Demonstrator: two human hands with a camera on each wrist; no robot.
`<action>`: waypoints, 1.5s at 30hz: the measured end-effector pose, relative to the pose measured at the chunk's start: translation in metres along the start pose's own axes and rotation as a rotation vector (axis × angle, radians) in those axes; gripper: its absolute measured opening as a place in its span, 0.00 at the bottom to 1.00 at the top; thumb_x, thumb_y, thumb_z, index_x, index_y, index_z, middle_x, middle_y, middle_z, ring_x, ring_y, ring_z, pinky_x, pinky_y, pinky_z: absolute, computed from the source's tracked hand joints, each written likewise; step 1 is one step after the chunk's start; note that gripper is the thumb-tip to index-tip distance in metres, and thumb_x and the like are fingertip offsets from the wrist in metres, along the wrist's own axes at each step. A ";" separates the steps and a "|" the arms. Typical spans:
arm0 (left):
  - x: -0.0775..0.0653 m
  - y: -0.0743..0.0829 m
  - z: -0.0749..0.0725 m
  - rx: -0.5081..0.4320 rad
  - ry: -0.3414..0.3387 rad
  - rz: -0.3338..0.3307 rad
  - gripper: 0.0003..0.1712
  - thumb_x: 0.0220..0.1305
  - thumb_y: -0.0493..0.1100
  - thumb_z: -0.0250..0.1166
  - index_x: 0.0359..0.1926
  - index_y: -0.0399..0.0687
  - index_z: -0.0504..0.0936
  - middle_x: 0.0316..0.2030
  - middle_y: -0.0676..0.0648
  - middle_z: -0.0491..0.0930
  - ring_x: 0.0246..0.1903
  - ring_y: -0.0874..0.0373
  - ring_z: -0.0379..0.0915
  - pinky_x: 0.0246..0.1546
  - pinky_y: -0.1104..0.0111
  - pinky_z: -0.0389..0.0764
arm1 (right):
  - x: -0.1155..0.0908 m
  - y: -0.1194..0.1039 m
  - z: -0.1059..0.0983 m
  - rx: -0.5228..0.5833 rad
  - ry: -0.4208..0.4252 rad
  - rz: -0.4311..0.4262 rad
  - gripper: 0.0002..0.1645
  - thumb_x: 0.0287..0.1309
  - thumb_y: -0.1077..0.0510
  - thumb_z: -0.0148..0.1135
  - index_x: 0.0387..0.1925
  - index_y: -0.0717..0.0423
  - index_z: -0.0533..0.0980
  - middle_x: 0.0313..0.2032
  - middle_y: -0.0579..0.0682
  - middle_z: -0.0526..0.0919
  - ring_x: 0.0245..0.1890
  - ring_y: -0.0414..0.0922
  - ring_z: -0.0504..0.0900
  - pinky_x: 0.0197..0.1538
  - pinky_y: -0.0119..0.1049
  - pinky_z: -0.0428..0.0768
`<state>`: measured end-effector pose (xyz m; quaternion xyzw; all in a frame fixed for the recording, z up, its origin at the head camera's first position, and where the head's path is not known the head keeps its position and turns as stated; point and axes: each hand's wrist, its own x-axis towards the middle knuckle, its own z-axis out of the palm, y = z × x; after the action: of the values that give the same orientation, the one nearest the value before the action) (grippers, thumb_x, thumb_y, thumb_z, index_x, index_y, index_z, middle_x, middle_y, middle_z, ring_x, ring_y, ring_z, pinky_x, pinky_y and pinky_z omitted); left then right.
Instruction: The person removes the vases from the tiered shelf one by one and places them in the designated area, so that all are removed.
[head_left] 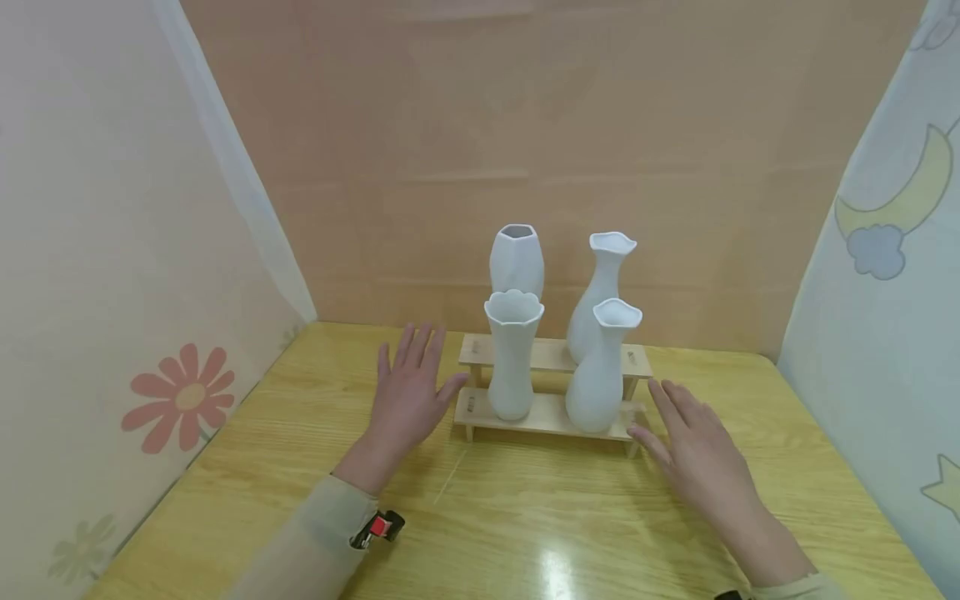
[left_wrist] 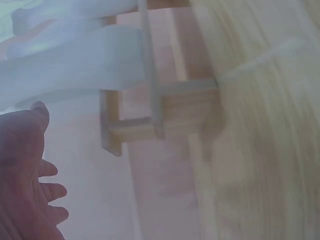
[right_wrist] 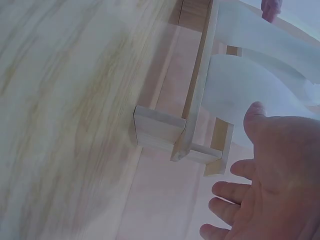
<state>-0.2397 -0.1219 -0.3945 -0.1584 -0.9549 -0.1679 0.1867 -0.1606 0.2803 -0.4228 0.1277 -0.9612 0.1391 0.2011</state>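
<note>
A two-tier wooden stand (head_left: 551,408) holds several white vases. On its lower tier are a scalloped-rim vase (head_left: 513,358) at left and a curved, wavy-rimmed vase (head_left: 595,392) at right. Behind them stand a faceted vase (head_left: 517,260) and a slim-necked vase (head_left: 596,308), their lower parts partly hidden. Just left of the stand, my left hand (head_left: 408,396) spreads its straight fingers, thumb towards the shelf end. My right hand (head_left: 703,458) is held out at the other end, fingers extended. Both wrist views show palms facing the stand (right_wrist: 160,125) with nothing in them.
The stand sits on a wood-grain table (head_left: 555,508). An orange-brown backdrop (head_left: 562,125) rises behind it. At the left hangs a pale cloth with flowers (head_left: 187,398); at the right, one with a moon (head_left: 911,196).
</note>
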 end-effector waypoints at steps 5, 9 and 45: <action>0.001 0.011 -0.007 -0.046 0.015 0.011 0.51 0.83 0.68 0.58 0.89 0.45 0.53 0.86 0.38 0.54 0.87 0.38 0.39 0.81 0.31 0.41 | 0.000 -0.002 -0.001 0.039 -0.015 0.027 0.46 0.82 0.41 0.62 0.83 0.66 0.62 0.76 0.76 0.66 0.74 0.78 0.65 0.76 0.74 0.61; 0.002 0.021 -0.012 -0.098 0.028 0.015 0.51 0.83 0.67 0.59 0.90 0.47 0.50 0.87 0.39 0.53 0.87 0.39 0.39 0.82 0.33 0.39 | 0.001 -0.003 -0.001 0.066 -0.047 0.058 0.46 0.83 0.39 0.59 0.83 0.67 0.62 0.77 0.77 0.65 0.75 0.78 0.63 0.74 0.76 0.63; 0.011 0.066 0.002 -0.577 0.213 -0.033 0.47 0.73 0.56 0.77 0.84 0.50 0.67 0.70 0.44 0.78 0.71 0.43 0.70 0.71 0.40 0.73 | -0.001 -0.005 0.008 0.448 -0.209 0.207 0.47 0.85 0.41 0.57 0.84 0.69 0.57 0.79 0.77 0.59 0.73 0.80 0.66 0.65 0.82 0.70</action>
<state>-0.2258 -0.0597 -0.3749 -0.1709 -0.8453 -0.4508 0.2303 -0.1611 0.2731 -0.4291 0.0835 -0.9298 0.3545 0.0522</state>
